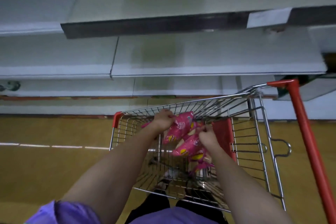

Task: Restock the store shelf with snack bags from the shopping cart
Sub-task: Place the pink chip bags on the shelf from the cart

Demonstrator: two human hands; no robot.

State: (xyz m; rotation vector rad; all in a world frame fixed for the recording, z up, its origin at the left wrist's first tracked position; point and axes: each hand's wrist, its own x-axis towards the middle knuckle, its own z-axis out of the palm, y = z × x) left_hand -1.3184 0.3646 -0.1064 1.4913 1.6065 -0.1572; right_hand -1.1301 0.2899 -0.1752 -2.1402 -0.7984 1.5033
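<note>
Both arms reach down into the wire shopping cart [254,132], which stands just before the pale store shelf [200,71]. The left hand [163,119] curls around the top of a pink snack bag [179,129]. The right hand [208,137] pinches a second pink snack bag [189,146] lying beside it in the basket.

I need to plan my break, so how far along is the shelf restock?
Barely begun: the shelves in view hold no bags. In hand: the left hand grips one pink snack bag and the right hand pinches another, both inside the shopping cart. Left: shelving these, plus at least one more pink bag in the cart.
</note>
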